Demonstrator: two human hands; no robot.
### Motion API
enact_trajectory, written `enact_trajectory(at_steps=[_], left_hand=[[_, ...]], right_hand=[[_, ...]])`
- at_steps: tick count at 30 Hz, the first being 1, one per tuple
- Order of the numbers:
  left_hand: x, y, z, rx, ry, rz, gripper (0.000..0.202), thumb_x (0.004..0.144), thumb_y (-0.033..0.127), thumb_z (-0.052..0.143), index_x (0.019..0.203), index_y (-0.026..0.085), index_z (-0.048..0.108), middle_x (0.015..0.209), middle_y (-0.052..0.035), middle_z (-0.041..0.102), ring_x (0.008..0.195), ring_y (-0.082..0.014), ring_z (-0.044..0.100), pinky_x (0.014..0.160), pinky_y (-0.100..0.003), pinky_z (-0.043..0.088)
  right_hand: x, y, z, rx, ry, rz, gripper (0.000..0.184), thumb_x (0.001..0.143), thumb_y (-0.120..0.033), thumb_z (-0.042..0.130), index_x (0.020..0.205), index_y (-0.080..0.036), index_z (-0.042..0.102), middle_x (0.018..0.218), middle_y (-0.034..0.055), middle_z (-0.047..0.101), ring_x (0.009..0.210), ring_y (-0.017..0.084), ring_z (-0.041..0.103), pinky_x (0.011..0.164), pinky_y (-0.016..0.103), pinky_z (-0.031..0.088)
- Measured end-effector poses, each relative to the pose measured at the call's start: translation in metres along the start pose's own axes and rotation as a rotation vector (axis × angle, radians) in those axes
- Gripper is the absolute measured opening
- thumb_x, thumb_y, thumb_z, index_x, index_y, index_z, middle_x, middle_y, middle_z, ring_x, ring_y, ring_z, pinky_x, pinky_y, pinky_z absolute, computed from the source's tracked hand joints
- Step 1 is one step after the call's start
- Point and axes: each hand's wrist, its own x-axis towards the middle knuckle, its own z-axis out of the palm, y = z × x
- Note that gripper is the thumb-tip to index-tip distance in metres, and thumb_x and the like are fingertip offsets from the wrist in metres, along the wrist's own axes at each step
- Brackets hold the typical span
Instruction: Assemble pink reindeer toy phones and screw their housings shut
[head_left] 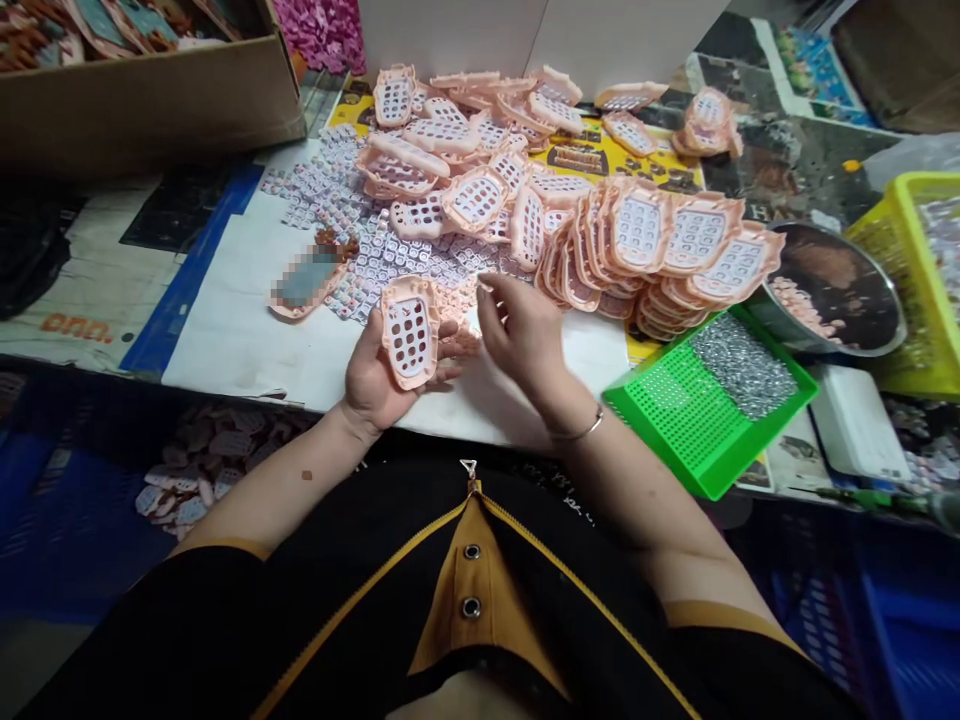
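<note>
On my left palm [366, 385] lies a pink plastic toy phone shell [412, 337], its white keypad insert pierced by rows of holes; the thumb and fingers hold its edges. My right hand [529, 340] is just right of it, thumb and forefinger pinched together. Whatever is in that pinch is too small to make out. Between and behind the hands lie small pale pink pieces [455, 302] on the white sheet. Printed white key pieces [409, 258] are spread farther back. To the left rests a pink shell with a blurred grey-blue face [306, 280].
Pink shells are heaped [480, 195] at the back and stacked [637, 225] at right. A green basket [652, 400] holds metal screws, beside a metal bowl [874, 300] and yellow crate [937, 340]. A cardboard box [150, 105] stands back left; more shells [199, 460] lie below the table.
</note>
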Motion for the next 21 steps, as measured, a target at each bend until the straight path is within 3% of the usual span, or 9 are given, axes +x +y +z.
enact_trajectory(at_steps=[3,5,9,14,21], left_hand=[[0.002,0.004,-0.002,-0.048,-0.006,-0.047,0.069,0.097,0.069,0.031,0.114,0.013,0.069,0.105,-0.0168,0.077,0.084,-0.0285,0.077,0.070,-0.045,0.065],[0.001,0.004,-0.003,-0.061,-0.008,-0.063,0.073,0.097,0.070,0.027,0.116,0.013,0.068,0.106,-0.0176,0.077,0.085,-0.0291,0.077,0.069,-0.045,0.064],[0.000,0.004,-0.002,-0.066,-0.001,-0.079,0.079,0.096,0.075,0.025,0.119,0.012,0.066,0.106,-0.0185,0.077,0.086,-0.0306,0.077,0.070,-0.045,0.064],[-0.001,0.002,-0.002,-0.031,-0.017,-0.049,0.082,0.093,0.081,0.028,0.115,0.012,0.066,0.097,-0.0158,0.078,0.079,-0.0269,0.078,0.078,-0.042,0.063],[0.003,-0.001,-0.005,-0.001,-0.037,-0.124,0.075,0.093,0.077,0.037,0.124,0.013,0.061,0.093,-0.0135,0.078,0.078,-0.0261,0.077,0.076,-0.040,0.062]], right_hand=[[0.016,0.032,0.015,-0.104,-0.085,0.073,0.033,0.096,-0.036,0.056,0.069,-0.019,0.064,0.075,0.0140,0.069,0.059,0.018,0.060,0.060,0.039,0.053],[0.019,0.042,0.024,-0.143,-0.134,0.092,0.034,0.093,-0.033,0.058,0.061,-0.021,0.057,0.070,0.0131,0.065,0.057,0.018,0.056,0.056,0.039,0.051],[0.014,0.041,0.026,-0.177,-0.182,0.120,0.024,0.092,-0.023,0.054,0.068,-0.022,0.058,0.073,0.0107,0.065,0.066,0.021,0.059,0.062,0.040,0.053],[0.006,0.030,0.009,-0.106,-0.194,0.242,0.013,0.091,-0.025,0.056,0.080,-0.022,0.063,0.082,0.0107,0.068,0.080,0.025,0.064,0.078,0.044,0.054],[-0.021,-0.002,-0.018,0.473,-0.064,0.216,0.013,0.088,-0.026,0.063,0.099,-0.021,0.068,0.082,0.0014,0.071,0.070,0.014,0.065,0.067,0.031,0.055]])
